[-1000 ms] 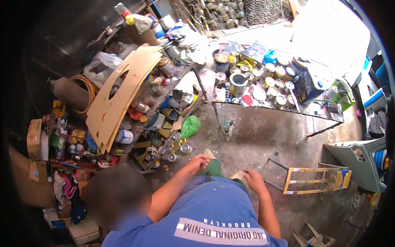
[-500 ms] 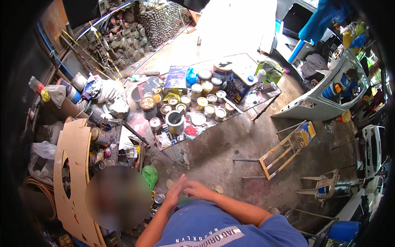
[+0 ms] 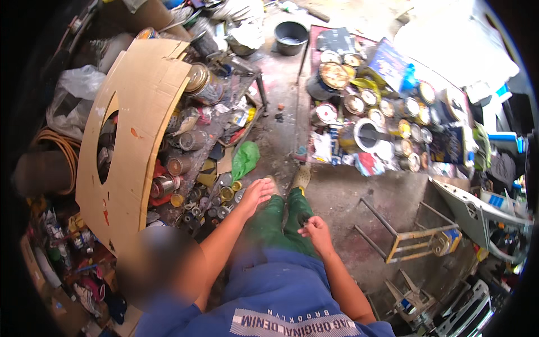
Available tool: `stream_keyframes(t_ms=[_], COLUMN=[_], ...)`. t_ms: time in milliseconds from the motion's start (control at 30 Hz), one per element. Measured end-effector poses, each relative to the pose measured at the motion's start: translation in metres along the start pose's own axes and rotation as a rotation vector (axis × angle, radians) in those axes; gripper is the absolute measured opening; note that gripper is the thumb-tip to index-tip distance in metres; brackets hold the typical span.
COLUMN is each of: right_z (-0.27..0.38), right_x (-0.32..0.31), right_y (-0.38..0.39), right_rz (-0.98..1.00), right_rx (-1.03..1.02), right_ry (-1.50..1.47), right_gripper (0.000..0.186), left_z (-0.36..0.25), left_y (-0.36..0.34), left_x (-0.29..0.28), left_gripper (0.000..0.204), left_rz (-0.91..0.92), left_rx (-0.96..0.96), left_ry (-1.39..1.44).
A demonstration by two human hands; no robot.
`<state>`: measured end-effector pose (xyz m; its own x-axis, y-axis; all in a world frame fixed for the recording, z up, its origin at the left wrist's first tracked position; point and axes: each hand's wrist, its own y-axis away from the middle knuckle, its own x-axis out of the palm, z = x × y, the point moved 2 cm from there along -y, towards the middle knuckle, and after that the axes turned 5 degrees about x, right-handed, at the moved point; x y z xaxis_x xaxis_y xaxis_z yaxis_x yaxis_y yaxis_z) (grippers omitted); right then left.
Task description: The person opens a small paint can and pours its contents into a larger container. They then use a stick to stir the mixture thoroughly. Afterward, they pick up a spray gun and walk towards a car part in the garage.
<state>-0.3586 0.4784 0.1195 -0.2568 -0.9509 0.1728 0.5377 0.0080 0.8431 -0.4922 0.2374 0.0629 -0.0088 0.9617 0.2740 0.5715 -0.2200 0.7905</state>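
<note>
One bare left hand [image 3: 258, 194], one bare right hand [image 3: 317, 230]; one small dark object [image 3: 304, 217], two beige shoes [image 3: 301, 177]; one crumpled green plastic bag [image 3: 245, 162], one black plastic basin [image 3: 290, 51], and, look, over a dozen round metal cans [image 3: 376, 117]!

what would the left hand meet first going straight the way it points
Probably the left shoe, just beyond the left hand in the picture, though it likely sits lower, so the hand might pass above it.
</note>
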Motion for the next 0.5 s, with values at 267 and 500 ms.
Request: stream_keyframes(t_ms=[267,500], right_z=[-0.055,-0.069], right_x=[-0.028,-0.05], right_y=[-0.09,-0.125], right_rz=[-0.223,-0.18], right_rx=[0.056,-0.061], right_ry=[0.527,0.945], right_gripper=[0.022,0.016], left_z=[0.06,0.03], left_y=[-0.196,-0.358], left_x=[-0.112,-0.208], left_gripper=[0.052,0.083], left_rz=[-0.488,-0.604], left_rx=[-0.054,0.25], left_ry=[0.256,0.449])
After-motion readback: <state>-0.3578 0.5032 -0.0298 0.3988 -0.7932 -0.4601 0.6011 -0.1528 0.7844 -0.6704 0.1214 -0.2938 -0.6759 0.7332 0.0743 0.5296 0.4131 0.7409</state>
